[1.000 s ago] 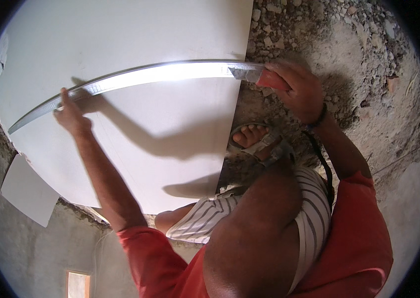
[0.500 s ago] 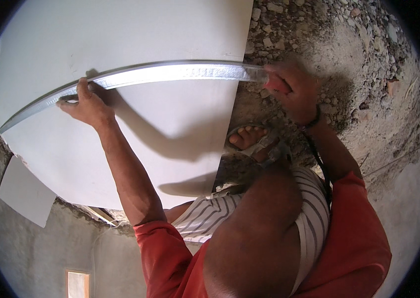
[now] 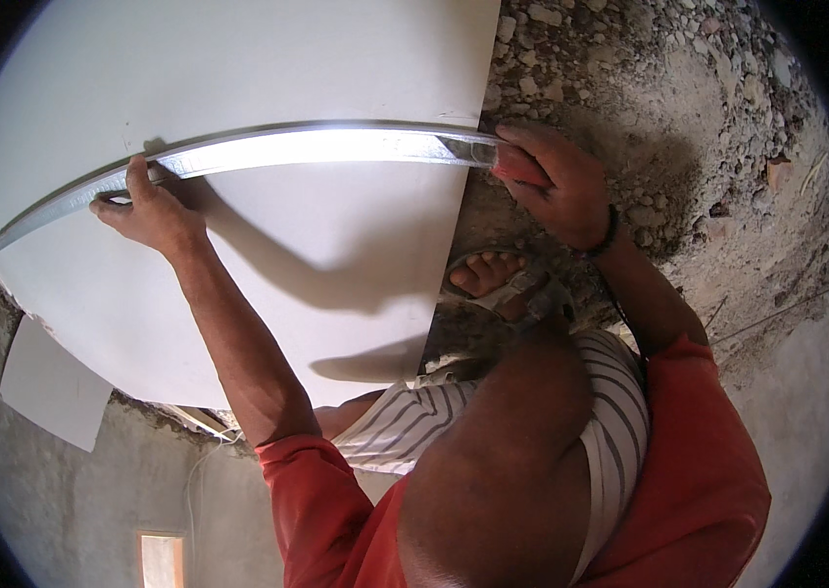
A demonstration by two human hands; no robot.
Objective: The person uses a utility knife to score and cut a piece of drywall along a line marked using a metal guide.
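Note:
A long, shiny metal profile (image 3: 307, 147) lies across a large white board (image 3: 336, 230), its right end reaching past the board's edge. My left hand (image 3: 155, 211) pinches the profile toward its left part, thumb on one side and fingers on the other. At the right end, my right hand (image 3: 566, 186) is closed around a small red piece (image 3: 520, 167) that meets the profile. What this red piece is I cannot make out, and my fingers cover some of it. The profile looks curved in this wide view.
Rubble and broken stone (image 3: 620, 59) cover the ground right of the board. My sandalled foot (image 3: 488, 274) stands by the board's right edge. A smaller white offcut (image 3: 54, 387) leans by the grey wall (image 3: 101, 490) at lower left. A thin cable (image 3: 194, 480) hangs there.
Both hands and the metal profile have shifted a little to the left. The right hand with the red piece has come closer to the board's edge.

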